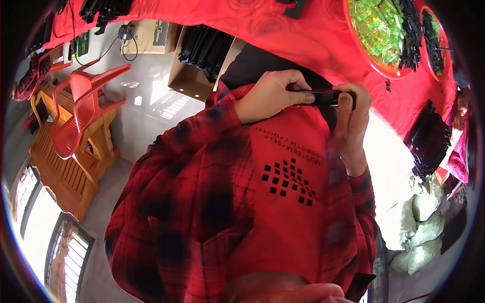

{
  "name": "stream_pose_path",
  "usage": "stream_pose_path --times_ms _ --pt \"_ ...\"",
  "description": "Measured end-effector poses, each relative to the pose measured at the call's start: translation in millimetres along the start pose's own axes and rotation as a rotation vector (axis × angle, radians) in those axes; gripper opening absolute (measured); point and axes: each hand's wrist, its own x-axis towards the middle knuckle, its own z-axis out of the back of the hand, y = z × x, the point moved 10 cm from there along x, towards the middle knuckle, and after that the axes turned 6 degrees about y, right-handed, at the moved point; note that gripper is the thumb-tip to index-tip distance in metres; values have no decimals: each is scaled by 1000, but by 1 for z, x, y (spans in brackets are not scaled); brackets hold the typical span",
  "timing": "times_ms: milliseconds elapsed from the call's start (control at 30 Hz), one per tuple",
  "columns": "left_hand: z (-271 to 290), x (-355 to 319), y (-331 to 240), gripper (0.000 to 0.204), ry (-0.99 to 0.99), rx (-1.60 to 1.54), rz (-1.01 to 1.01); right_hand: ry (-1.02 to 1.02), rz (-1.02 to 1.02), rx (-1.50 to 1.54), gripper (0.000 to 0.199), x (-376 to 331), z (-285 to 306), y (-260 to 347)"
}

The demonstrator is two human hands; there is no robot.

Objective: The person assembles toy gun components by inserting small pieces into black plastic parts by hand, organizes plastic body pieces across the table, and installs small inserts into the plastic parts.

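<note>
A slim, dark, glossy bar-shaped piece (324, 96) is stretched between my two hands, in front of my red shirt and close to the table edge. My left hand (277, 95) pinches its left end between thumb and fingers. At the other end, my right hand (352, 112) has its fingers and thumb closed round the piece. The fingers cover both ends, and I cannot tell its exact kind. Beyond my hands lies the table with a red cloth (308, 44).
On the table stand a round tray (402, 77) of yellow-green pieces and black parts, and another tray (446, 76). A cardboard box (186, 87) of long black parts is left of my lap. Further left are a red chair (83, 108) and wooden bench (63, 169); white sacks (422, 227) lie right.
</note>
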Motion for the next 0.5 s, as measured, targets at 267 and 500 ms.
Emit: stream_pose_path --times_ms 267,500 --pt "-4 3 6 12 89 5 9 -22 -41 181 18 2 -9 -22" --pt "-3 -2 6 15 120 -32 11 -69 33 200 18 3 -5 -19"
